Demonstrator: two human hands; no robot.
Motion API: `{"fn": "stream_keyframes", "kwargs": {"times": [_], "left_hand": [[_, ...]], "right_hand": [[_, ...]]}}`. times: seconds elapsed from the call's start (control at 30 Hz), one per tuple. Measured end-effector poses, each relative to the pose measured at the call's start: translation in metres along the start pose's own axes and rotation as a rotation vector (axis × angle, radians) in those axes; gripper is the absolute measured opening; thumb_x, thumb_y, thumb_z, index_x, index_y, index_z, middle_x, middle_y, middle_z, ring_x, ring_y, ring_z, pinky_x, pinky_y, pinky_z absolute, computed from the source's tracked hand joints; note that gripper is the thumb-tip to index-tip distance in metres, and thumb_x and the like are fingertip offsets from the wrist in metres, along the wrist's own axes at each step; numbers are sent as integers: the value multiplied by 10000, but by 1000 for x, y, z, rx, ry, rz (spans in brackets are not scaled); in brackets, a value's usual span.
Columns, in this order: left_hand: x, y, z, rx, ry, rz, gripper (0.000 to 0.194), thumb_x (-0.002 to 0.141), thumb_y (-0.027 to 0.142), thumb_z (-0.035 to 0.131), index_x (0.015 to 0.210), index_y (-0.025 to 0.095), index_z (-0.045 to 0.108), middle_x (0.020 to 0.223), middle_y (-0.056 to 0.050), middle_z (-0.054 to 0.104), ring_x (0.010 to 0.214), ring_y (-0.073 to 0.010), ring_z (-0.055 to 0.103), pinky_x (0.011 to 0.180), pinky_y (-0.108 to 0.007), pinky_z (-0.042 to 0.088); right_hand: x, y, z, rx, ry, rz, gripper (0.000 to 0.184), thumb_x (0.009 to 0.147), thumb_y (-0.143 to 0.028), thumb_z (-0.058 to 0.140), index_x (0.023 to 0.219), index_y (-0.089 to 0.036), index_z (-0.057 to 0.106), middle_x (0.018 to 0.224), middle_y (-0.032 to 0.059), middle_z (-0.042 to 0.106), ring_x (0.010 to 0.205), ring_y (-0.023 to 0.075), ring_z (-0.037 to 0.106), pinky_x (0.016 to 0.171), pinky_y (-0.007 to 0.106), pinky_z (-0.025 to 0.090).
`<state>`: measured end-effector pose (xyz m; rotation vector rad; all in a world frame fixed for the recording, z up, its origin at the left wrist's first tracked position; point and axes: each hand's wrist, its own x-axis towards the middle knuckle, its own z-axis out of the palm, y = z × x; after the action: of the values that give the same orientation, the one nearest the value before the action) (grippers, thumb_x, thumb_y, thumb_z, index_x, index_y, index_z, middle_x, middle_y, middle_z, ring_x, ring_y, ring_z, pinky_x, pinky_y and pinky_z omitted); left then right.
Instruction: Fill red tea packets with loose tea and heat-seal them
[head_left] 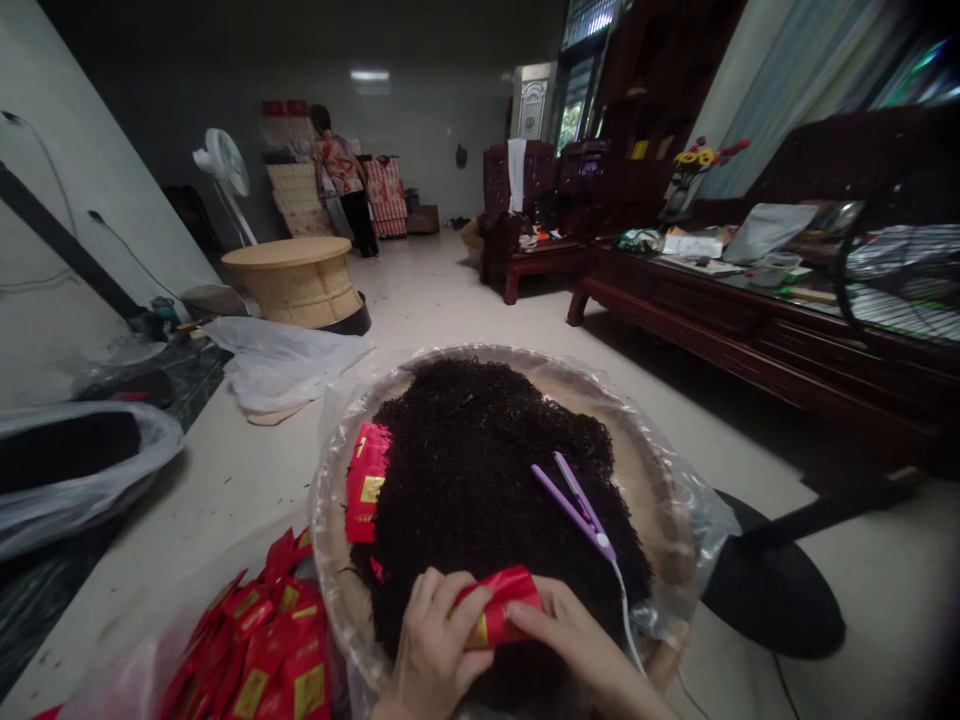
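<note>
Between both hands, over the near part of the basket, is a small red packet (504,606) with a gold patch. My left hand (436,635) has its fingers closed on the packet's left side. On its right side my right hand (559,630) grips it, thumb lying across the front. Below them a heap of dark dried leaves, like tea (480,470), fills most of a round, plastic-lined basket (671,480). A purple hair-straightener-like sealer (581,510) lies with jaws apart on the leaves at right, its white cord running down. More red packets (367,485) rest at the heap's left edge.
At lower left a clear bag holds many red-and-gold packets (281,640). Another plastic-lined container (67,450) with dark contents stands far left. A black stand base (776,580) is close at right. Behind are a round wooden stand (292,275), a dark table (697,310) and a person (345,175).
</note>
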<state>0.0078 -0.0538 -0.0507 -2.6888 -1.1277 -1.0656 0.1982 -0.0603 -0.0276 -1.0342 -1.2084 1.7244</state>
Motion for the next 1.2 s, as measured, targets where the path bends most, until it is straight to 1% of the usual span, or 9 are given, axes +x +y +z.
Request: {"fn": "stream_keyframes", "kwargs": {"times": [0.13, 0.3, 0.47, 0.6, 0.77, 0.83, 0.93, 1.03, 1.2], "left_hand": [[3, 5, 3, 3, -61, 15, 439, 695, 143, 648, 1126, 191, 582, 1013, -85, 660, 790, -226, 543, 683, -369, 470], [6, 2, 1, 46, -8, -22, 509, 688, 185, 658, 1185, 202, 553, 1142, -95, 644, 1067, -297, 521, 911, -471, 416], [2, 5, 5, 89, -52, -11, 520, 705, 216, 641, 1218, 246, 561, 1238, -71, 627, 1162, -309, 483, 991, -491, 316], [0, 9, 6, 134, -40, -62, 513, 718, 152, 608, 1218, 253, 564, 1239, -65, 646, 1198, -305, 492, 998, -485, 280], [-5, 1, -6, 32, -182, -52, 587, 733, 194, 648, 1300, 161, 502, 1255, -143, 633, 1085, -268, 605, 880, -397, 410], [-4, -4, -15, -83, -275, -156, 633, 700, 325, 726, 1284, 175, 533, 1163, -138, 680, 935, -243, 657, 784, -342, 472], [4, -9, -30, -215, -486, -420, 744, 557, 570, 783, 1210, 254, 617, 920, -63, 730, 771, -218, 664, 678, -286, 502], [15, -10, -35, -338, -621, -491, 798, 510, 734, 694, 1172, 291, 644, 929, -45, 727, 807, -236, 666, 705, -286, 500], [15, -7, -26, -479, -569, -415, 775, 754, 815, 236, 1094, 264, 662, 899, -34, 733, 777, -211, 662, 726, -282, 480]], "right_hand": [[3, 2, -2, 30, -34, 62, 494, 764, -614, 615, 800, -139, 748, 648, 13, 666, 647, 172, 593, 753, 318, 478], [-2, 1, 0, 2, -54, 51, 542, 777, -647, 570, 913, -152, 742, 785, 52, 699, 810, 223, 609, 868, 374, 446], [-2, -7, 3, -128, -204, 18, 573, 781, -645, 566, 1061, -157, 677, 950, 61, 688, 910, 234, 596, 901, 388, 443], [5, -7, 3, -203, -194, 24, 592, 822, -661, 483, 1059, -149, 662, 968, 63, 681, 931, 234, 589, 917, 399, 434], [1, -15, 4, -340, -160, 43, 664, 869, -674, 332, 1071, -138, 667, 1011, 96, 679, 970, 252, 574, 939, 413, 420], [-5, -23, 7, -506, -194, 43, 594, 910, -596, 309, 1088, -156, 666, 1061, 106, 667, 1028, 260, 551, 973, 426, 392], [-14, -35, 15, -729, -270, 56, 401, 931, -427, 376, 1103, -200, 659, 1125, 94, 646, 1171, 256, 482, 1074, 443, 283], [-17, -40, 21, -850, -324, 36, 328, 920, -328, 410, 1067, -188, 668, 1114, 96, 656, 1213, 241, 475, 1132, 440, 187], [-15, -36, 17, -783, -283, -92, 394, 970, -379, 321, 1033, -212, 672, 972, 32, 710, 1065, 185, 598, 1160, 393, 167]]}}
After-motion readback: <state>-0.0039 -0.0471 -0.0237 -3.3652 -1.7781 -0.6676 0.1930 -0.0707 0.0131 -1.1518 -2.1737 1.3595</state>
